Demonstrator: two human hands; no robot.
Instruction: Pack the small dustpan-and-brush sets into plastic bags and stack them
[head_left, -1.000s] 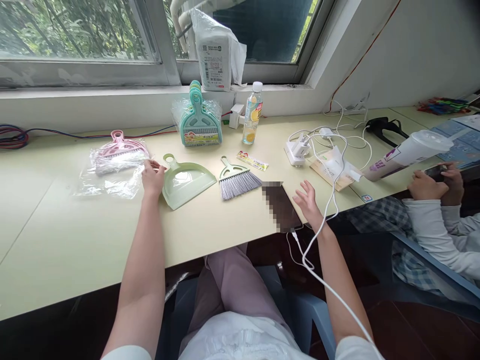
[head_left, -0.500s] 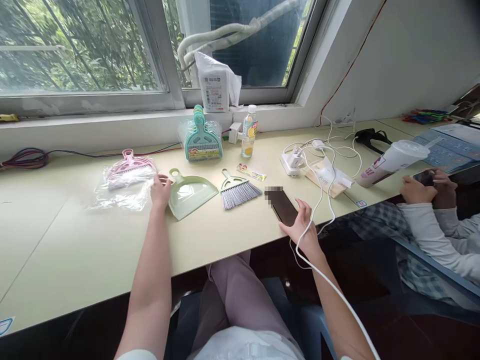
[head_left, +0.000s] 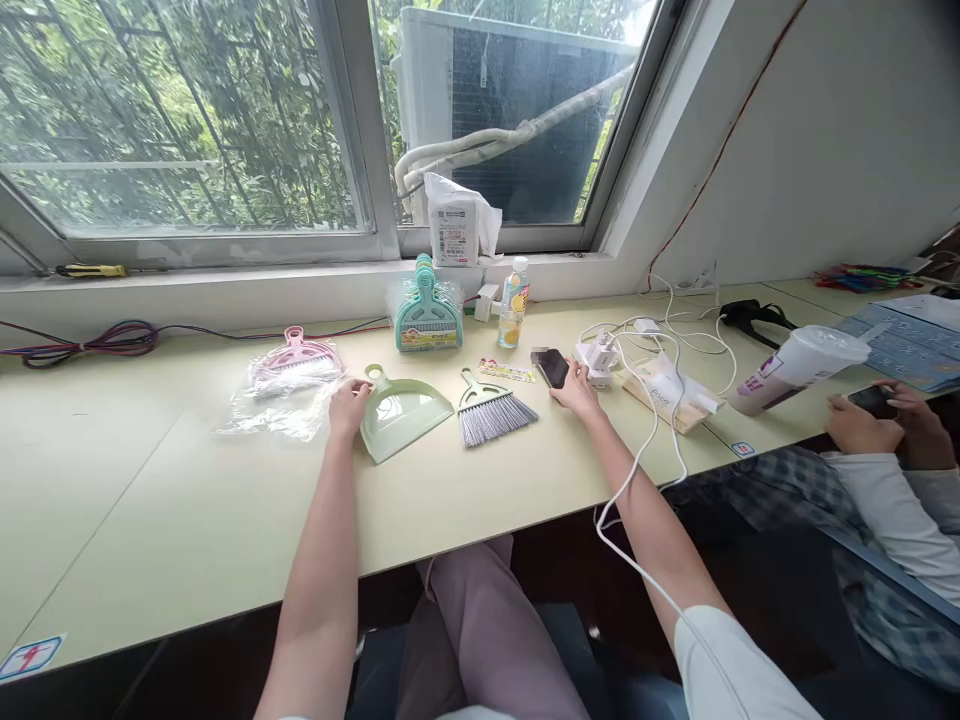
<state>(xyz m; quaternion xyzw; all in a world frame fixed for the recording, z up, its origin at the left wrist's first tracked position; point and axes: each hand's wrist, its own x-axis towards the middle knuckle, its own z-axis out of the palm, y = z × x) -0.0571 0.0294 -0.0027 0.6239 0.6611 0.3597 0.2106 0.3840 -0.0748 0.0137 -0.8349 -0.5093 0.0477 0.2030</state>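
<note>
Now, in the head view, a dark phone (head_left: 553, 368) is gripped in the right hand (head_left: 577, 392), with the thumb and fingers closed around its nearer end. Its long axis is slanted, the free end being pointed forward and to the left, away from the palm, beside the right end of a printed strip (head_left: 507, 371). Whether it is lifted or rested on the table (head_left: 435, 510) cannot be told. To its right, a white charger (head_left: 598, 355) is seen close to the fingers.

The left hand (head_left: 349, 408) is placed at the left side of the green dustpan (head_left: 405, 415), with its fingers bent near the handle; whether the edge is pinched or merely touched cannot be made out. By that hand, the plastic-wrapped pink set (head_left: 296, 355) is found on the far left side. Between dustpan and phone, the brush (head_left: 491, 408) is laid flat, touched by neither hand, its bristles turned toward the near edge of the table.
</note>
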